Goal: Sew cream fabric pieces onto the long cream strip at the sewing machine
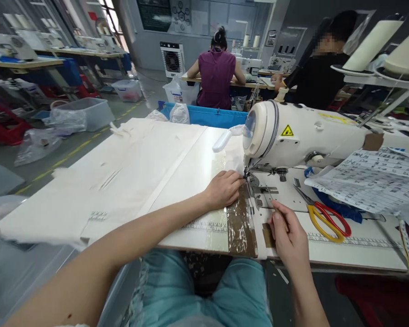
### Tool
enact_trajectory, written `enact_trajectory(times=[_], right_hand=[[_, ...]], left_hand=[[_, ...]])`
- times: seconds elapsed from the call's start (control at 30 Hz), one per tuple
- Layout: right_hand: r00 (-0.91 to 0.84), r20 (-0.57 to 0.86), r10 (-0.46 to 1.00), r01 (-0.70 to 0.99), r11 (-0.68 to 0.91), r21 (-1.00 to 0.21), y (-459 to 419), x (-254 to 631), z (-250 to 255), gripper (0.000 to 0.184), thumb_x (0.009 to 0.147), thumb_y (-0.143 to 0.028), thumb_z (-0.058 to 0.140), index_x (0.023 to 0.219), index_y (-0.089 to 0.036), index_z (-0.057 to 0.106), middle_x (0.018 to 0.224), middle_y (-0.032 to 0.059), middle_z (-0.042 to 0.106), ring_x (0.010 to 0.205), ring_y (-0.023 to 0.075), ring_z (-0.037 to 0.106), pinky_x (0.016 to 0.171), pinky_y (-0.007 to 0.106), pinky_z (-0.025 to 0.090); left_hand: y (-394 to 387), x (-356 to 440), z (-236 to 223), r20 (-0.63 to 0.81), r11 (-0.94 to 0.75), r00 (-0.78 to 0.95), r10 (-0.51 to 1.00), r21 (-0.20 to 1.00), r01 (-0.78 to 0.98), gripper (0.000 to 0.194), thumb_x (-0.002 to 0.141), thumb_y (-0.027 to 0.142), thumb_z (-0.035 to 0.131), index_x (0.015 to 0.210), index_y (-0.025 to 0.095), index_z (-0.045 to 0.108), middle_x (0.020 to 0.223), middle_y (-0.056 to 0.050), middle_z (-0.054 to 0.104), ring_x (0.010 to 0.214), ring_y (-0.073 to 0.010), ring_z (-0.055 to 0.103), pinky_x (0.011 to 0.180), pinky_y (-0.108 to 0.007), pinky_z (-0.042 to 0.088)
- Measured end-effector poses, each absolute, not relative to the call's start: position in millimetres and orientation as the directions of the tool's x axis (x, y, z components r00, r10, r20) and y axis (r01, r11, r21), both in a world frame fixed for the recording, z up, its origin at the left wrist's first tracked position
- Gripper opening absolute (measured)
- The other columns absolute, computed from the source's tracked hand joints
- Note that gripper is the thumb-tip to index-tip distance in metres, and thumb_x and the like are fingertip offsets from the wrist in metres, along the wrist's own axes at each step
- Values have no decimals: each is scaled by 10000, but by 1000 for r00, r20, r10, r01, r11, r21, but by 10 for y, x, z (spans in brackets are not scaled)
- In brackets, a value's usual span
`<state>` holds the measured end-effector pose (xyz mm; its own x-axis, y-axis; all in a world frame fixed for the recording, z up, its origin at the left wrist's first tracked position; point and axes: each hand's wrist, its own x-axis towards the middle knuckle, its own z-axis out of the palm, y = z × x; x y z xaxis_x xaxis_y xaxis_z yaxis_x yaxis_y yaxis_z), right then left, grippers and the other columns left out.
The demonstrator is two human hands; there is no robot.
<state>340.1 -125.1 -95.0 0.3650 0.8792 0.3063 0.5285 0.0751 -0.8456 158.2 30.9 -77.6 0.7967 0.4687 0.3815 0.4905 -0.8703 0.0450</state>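
Presently the left hand [223, 188] rests knuckles-up on the worktop [197, 168], fingers curled together, its fingertips at the needle area of the white sewing machine [293, 134]; whether anything is pinched under them cannot be told. The right hand [288, 234] lies near the worktop's front edge, fingers closed around a thin tool whose tip points toward the needle plate [264, 190]. Yellow-and-red scissors [323, 218] lie just right of that hand. Cream fabric [105, 181] is spread flat well to the left. A printed sheet [371, 179] overlaps the machine bed.
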Motion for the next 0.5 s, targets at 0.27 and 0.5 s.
enact_trajectory(times=[0.27, 0.5], right_hand=[[306, 372, 876, 620, 112, -776, -1272, 3384, -997, 474, 934, -378, 486, 1357, -168, 528, 928, 64, 702, 748, 215, 641, 694, 338, 503], [268, 384, 883, 656, 125, -745, -1324, 3356, -930, 493, 900, -352, 448, 1339, -140, 523, 946, 107, 717, 878, 271, 656, 762, 392, 500]], left_hand=[[-876, 796, -751, 534, -834, 657, 532, 464, 298, 363, 975, 176, 334, 1257, 135, 559, 1134, -140, 653, 1036, -203, 621, 889, -342, 538], [-2272, -31, -1645, 143, -84, -90, 986, 874, 478, 419, 1002, 403, 322, 1148, 158, 629, 811, -57, 682, 651, -176, 644, 657, -301, 568]])
